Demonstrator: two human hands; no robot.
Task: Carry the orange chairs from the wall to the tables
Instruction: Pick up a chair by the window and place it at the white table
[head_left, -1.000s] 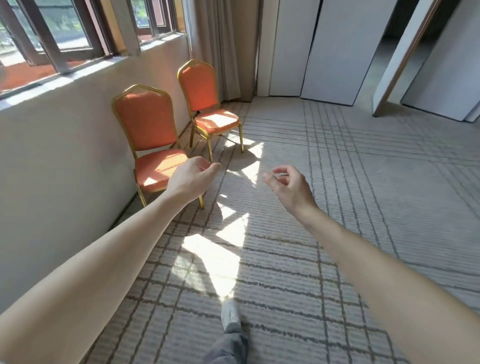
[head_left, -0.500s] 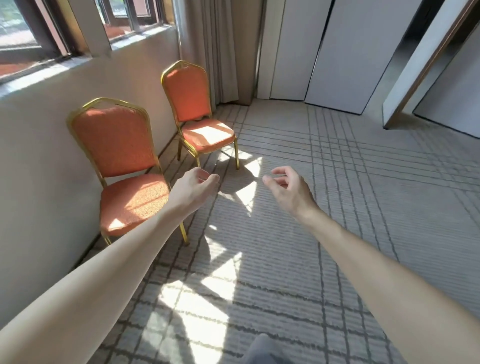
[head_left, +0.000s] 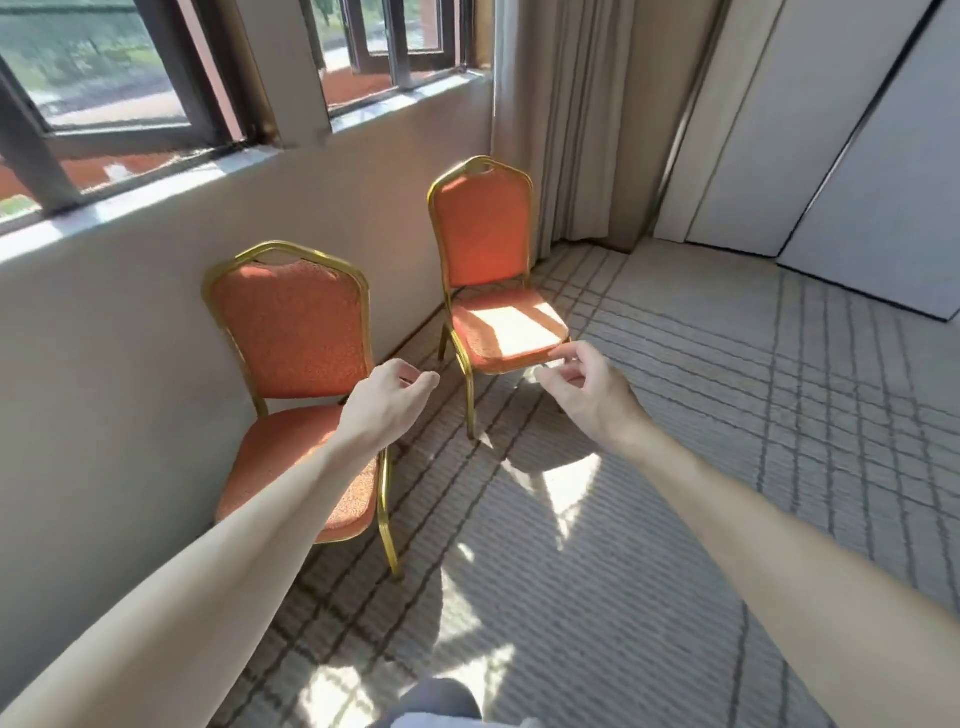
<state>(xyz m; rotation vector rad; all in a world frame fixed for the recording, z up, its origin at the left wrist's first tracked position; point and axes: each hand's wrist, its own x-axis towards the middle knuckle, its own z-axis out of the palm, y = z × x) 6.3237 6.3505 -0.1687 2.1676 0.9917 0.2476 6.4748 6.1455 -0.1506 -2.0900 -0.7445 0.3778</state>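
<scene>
Two orange chairs with gold frames stand against the wall under the windows. The near chair (head_left: 291, 332) is at left centre, the far chair (head_left: 485, 244) is beyond it by the curtain. My left hand (head_left: 387, 402) hovers over the near chair's seat, fingers loosely curled, holding nothing. My right hand (head_left: 587, 387) is stretched out in front of the far chair's seat edge, fingers loosely curled and empty. Neither hand touches a chair.
The beige wall (head_left: 130, 338) with windows runs along the left. A curtain (head_left: 566, 119) hangs in the corner, and white folding panels (head_left: 831, 145) close the back right. Patterned carpet (head_left: 727, 441) spreads to the right, with sun patches on it.
I have stepped closer and turned left, so both chairs are nearer and more central. Both hands stay raised and empty, now level with the chairs' seats.
</scene>
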